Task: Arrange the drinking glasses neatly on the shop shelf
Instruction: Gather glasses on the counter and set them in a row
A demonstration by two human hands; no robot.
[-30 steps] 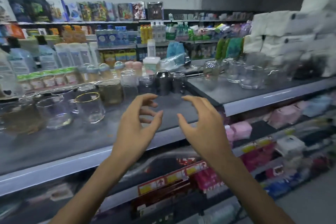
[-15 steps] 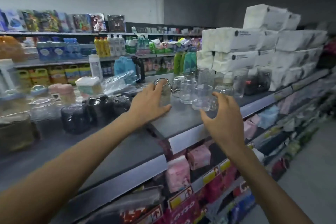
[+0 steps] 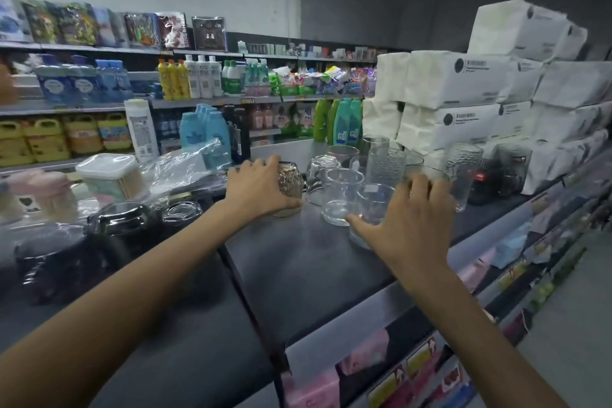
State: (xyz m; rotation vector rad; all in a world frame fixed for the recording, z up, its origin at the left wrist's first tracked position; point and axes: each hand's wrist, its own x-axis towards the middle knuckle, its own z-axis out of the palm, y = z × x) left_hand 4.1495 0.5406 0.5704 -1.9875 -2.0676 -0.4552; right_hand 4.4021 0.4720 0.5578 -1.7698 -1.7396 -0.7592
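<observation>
Dark shelf top point(image 3: 298, 272) sits nearest us. Our left hand point(image 3: 255, 190) wraps the patterned glass point(image 3: 292, 180), fingers over its top, thumb low. That glass stands on the shelf, left of the cluster. Our right hand point(image 3: 410, 223) lies spread against the short clear glass point(image 3: 372, 205) at the cluster's front; grip or mere touch, we cannot tell. Hands apart. Behind come a clear tumbler point(image 3: 341, 189), a tall ribbed glass point(image 3: 385, 166) and more glasses, bunched unevenly, then tissue packs point(image 3: 457, 83). We judge this as early sorting, pulling front glasses into line. The next move needs a firm hold and a slow slide, no knocking neighbours.
</observation>
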